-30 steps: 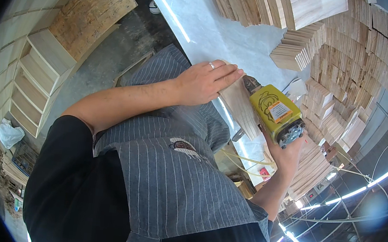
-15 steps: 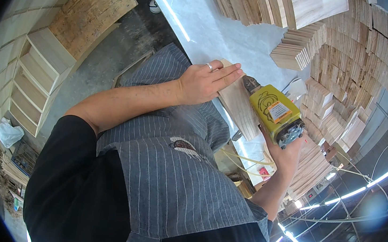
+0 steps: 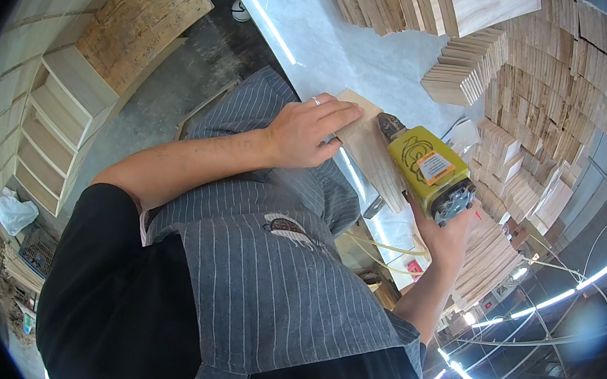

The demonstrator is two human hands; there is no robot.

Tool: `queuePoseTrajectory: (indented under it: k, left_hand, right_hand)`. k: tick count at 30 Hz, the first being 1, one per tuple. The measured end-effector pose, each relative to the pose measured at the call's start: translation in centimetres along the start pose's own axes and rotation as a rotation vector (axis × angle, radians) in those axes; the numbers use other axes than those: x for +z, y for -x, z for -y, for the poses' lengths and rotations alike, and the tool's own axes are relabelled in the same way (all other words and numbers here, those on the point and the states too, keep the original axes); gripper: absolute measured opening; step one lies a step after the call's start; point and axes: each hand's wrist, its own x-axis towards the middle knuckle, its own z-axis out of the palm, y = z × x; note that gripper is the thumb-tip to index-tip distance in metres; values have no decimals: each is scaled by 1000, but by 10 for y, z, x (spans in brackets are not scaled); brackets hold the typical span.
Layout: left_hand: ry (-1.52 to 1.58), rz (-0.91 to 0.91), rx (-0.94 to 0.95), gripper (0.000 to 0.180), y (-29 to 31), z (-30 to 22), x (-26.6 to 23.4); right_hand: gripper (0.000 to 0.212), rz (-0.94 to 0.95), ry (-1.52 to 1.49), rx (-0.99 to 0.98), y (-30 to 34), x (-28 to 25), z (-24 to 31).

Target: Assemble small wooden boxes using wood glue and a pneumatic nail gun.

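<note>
My right hand (image 3: 441,230) is closed around a yellow-green nail gun (image 3: 429,158), whose dark nose lies at the edge of a wooden board (image 3: 377,160). The gun's body covers part of that board and most of my right fingers. My left hand (image 3: 313,130), with a ring on one finger, holds the board's far left corner. Its fingers reach over the corner and the thumb sits by the near side. The board lies on a pale grey worktable (image 3: 376,64), close to its front edge.
Stacks of wooden boards (image 3: 535,95) fill the table's far right, with a smaller stack (image 3: 464,66) behind the gun. Yellowish hoses (image 3: 386,247) run below the table edge. To my left stand a wooden shelf unit (image 3: 59,119) and a worn wooden panel (image 3: 144,17).
My left hand has drawn back a little to the left, uncovering more of the board's corner. The nail gun has shifted only slightly and stays in my right hand.
</note>
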Motion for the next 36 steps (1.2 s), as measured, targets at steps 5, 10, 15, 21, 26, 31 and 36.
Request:
queuePoseTrajectory:
  k: [5,10,15,21,26,31,36]
  left_hand:
    - [-49,-51,87,53,2,4,2]
    - [-81,-129,102,35,-8,8,8]
    - [-48,-227,96,32,-6,1,7]
    - [-40,-234,93,31,-3,2,7]
    - [-66,-220,85,33,-3,1,4]
    - [-60,-237,67,33,-3,-2,-6]
    - [-103,-269,86,30,-3,-2,-21]
  right_hand:
    - [29,0,27,-19,-2,1,-1]
    - [31,-133,-50,73,11,3,2]
    - [43,40,-52,59,25,2,8]
    - [31,34,-110,71,25,11,15]
    - [30,43,-83,71,19,12,18]
    - [29,45,-95,73,17,13,17]
    - [29,42,-98,83,15,14,16]
